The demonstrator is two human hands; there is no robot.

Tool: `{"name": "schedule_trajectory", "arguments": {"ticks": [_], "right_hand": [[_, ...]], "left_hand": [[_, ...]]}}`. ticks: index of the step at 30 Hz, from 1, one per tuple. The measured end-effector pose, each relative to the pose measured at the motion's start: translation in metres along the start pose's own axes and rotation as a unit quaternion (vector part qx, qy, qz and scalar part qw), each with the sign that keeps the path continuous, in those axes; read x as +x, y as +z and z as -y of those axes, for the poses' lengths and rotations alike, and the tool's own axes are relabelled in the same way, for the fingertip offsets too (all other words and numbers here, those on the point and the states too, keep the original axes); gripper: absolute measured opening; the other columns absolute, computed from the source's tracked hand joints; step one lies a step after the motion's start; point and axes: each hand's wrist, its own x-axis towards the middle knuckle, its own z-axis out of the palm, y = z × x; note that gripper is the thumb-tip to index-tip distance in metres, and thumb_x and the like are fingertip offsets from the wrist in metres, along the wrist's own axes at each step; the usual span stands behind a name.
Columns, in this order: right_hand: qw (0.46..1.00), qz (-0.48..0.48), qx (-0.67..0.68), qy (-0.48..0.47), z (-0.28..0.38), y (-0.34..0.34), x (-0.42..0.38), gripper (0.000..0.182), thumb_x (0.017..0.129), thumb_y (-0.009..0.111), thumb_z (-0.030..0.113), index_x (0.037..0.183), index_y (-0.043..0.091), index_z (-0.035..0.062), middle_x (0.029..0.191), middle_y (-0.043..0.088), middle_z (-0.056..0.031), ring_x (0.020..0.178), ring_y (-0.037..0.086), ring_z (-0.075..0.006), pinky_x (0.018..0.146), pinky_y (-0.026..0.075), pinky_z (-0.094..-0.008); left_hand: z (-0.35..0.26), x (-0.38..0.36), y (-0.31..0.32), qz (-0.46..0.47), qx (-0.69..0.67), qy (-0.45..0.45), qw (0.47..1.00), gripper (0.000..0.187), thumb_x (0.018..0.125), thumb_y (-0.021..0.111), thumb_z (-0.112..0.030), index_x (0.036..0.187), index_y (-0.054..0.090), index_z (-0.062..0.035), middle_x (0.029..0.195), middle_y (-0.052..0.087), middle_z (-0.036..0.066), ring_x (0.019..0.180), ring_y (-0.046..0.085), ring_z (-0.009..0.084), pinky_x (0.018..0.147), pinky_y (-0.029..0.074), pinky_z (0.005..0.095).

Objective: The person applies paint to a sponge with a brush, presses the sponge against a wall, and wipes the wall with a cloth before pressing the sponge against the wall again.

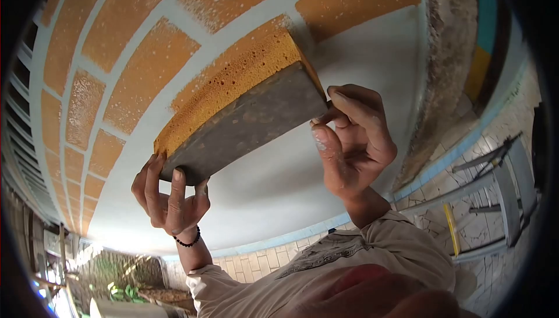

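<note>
A long block with a porous orange-yellow sponge face and a dark grey backing, a sponge stamp (239,100), spans both my hands, tilted up to the right. My left hand (174,193) grips its lower left end, thumb on the grey backing and fingers round the edge. At the upper right corner, my right hand (358,134) pinches the block between thumb and fingertips; pale smears mark the thumb. Behind the sponge, its upper edge overlaps orange brick shapes on the pale wall (372,56).
Rows of orange brick shapes (148,73) with pale joints cover the wall above and left. A rough brown strip (445,68) borders it on the right. Grey metal frames (501,201) stand on the tiled floor (431,231) at lower right. Plants (125,292) show at lower left.
</note>
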Motion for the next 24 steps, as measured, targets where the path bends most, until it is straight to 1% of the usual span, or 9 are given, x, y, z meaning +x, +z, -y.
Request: {"name": "schedule_trajectory", "arguments": {"ticks": [1, 2, 5, 6, 9, 10, 16, 24], "right_hand": [[1.0, -0.009, 0.003, 0.017, 0.0, -0.001, 0.005, 0.037, 0.086, 0.073, -0.01, 0.122, 0.063, -0.0116, 0.113, 0.063, -0.0245, 0.09, 0.067, -0.0208, 0.068, 0.064, -0.0269], [0.999, -0.023, 0.025, 0.03, -0.003, 0.0, 0.009, 0.035, 0.084, 0.075, -0.008, 0.118, 0.066, -0.0109, 0.11, 0.065, -0.0234, 0.089, 0.067, -0.0211, 0.067, 0.063, -0.0254], [1.0, 0.008, -0.002, 0.025, -0.009, -0.012, 0.017, 0.032, 0.081, 0.078, -0.006, 0.113, 0.07, -0.0081, 0.105, 0.068, -0.0215, 0.089, 0.068, -0.0211, 0.065, 0.06, -0.0247], [0.999, 0.006, -0.03, 0.021, -0.009, -0.012, 0.021, 0.029, 0.078, 0.081, -0.005, 0.106, 0.073, -0.0044, 0.098, 0.071, -0.0178, 0.087, 0.069, -0.0206, 0.063, 0.056, -0.0251], [0.999, -0.007, -0.047, -0.005, -0.025, -0.01, 0.025, 0.03, 0.076, 0.083, -0.005, 0.104, 0.075, -0.0023, 0.095, 0.074, -0.0149, 0.086, 0.069, -0.0206, 0.063, 0.054, -0.0266], [0.999, -0.011, -0.052, 0.003, -0.026, -0.01, 0.025, 0.03, 0.075, 0.083, -0.004, 0.103, 0.075, -0.0014, 0.093, 0.075, -0.0134, 0.086, 0.07, -0.0209, 0.064, 0.054, -0.0268], [0.999, -0.005, -0.052, -0.003, -0.042, -0.008, 0.024, 0.029, 0.075, 0.084, -0.003, 0.103, 0.076, 0.0, 0.093, 0.075, -0.0132, 0.087, 0.07, -0.0216, 0.065, 0.055, -0.028], [0.997, -0.004, -0.074, -0.022, -0.046, -0.007, 0.028, 0.027, 0.075, 0.083, -0.003, 0.101, 0.075, -0.0008, 0.091, 0.075, -0.0132, 0.085, 0.07, -0.022, 0.066, 0.055, -0.0285]], "left_hand": [[-0.003, 0.006, 0.002, 0.009, 0.008, -0.001, 1.0, 0.044, 0.09, 0.077, -0.026, 0.128, 0.07, -0.0041, 0.124, 0.066, 0.029, 0.109, 0.064, 0.0428, 0.083, 0.057, 0.0493], [-0.006, 0.012, 0.004, 0.019, 0.016, -0.003, 1.0, 0.044, 0.09, 0.076, -0.026, 0.128, 0.07, -0.0044, 0.124, 0.066, 0.029, 0.109, 0.064, 0.043, 0.083, 0.057, 0.0494], [-0.01, 0.022, 0.007, 0.048, 0.044, -0.011, 0.998, 0.042, 0.094, 0.073, -0.03, 0.129, 0.069, -0.0062, 0.125, 0.066, 0.03, 0.109, 0.065, 0.0435, 0.083, 0.056, 0.0503], [-0.009, 0.023, 0.008, 0.054, 0.05, -0.013, 0.997, 0.043, 0.095, 0.073, -0.031, 0.129, 0.068, -0.0066, 0.125, 0.066, 0.03, 0.109, 0.065, 0.0435, 0.083, 0.056, 0.0504], [-0.014, 0.027, 0.003, 0.086, 0.071, -0.022, 0.994, 0.043, 0.095, 0.073, -0.032, 0.13, 0.068, -0.0077, 0.126, 0.066, 0.029, 0.11, 0.065, 0.0433, 0.085, 0.055, 0.0506], [-0.015, 0.028, 0.003, 0.092, 0.073, -0.023, 0.993, 0.043, 0.095, 0.073, -0.032, 0.13, 0.068, -0.0079, 0.126, 0.066, 0.029, 0.11, 0.065, 0.0433, 0.085, 0.055, 0.0507], [-0.011, 0.022, 0.01, 0.102, 0.075, -0.03, 0.991, 0.043, 0.096, 0.073, -0.032, 0.132, 0.067, -0.0095, 0.128, 0.064, 0.029, 0.112, 0.064, 0.0421, 0.085, 0.056, 0.0498], [-0.007, 0.02, 0.017, 0.099, 0.082, -0.028, 0.991, 0.043, 0.097, 0.072, -0.033, 0.133, 0.067, -0.0117, 0.129, 0.064, 0.028, 0.113, 0.064, 0.0418, 0.084, 0.057, 0.0493]]}}
